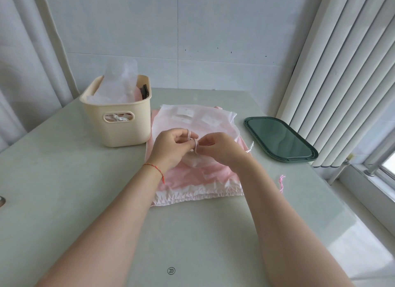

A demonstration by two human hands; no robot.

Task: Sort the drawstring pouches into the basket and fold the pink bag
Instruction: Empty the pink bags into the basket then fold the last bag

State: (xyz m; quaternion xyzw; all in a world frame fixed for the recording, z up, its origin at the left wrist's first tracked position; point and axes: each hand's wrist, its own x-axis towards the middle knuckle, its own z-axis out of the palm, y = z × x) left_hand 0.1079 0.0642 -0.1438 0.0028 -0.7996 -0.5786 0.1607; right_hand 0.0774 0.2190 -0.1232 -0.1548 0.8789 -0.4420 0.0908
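Observation:
A pink drawstring bag (pixel 213 177) lies flat in the middle of the table, its gathered hem toward me. White translucent pouches (pixel 198 117) lie on top of it. Above the bag, my left hand (pixel 171 147) has a white drawstring (pixel 192 140) wound round two fingers. My right hand (pixel 218 148) pinches the same cord right beside the left fingers, and a small pouch (pixel 196 160) bunches under both hands. The cream basket (pixel 119 115) stands at the back left and holds several white pouches.
A dark green tray (pixel 280 139) lies at the right, near the table edge and the vertical blinds (pixel 342 77). A loose pink cord end (pixel 282 183) trails on the table to the right of the bag. A white cord end (pixel 250 147) sticks out by my right hand.

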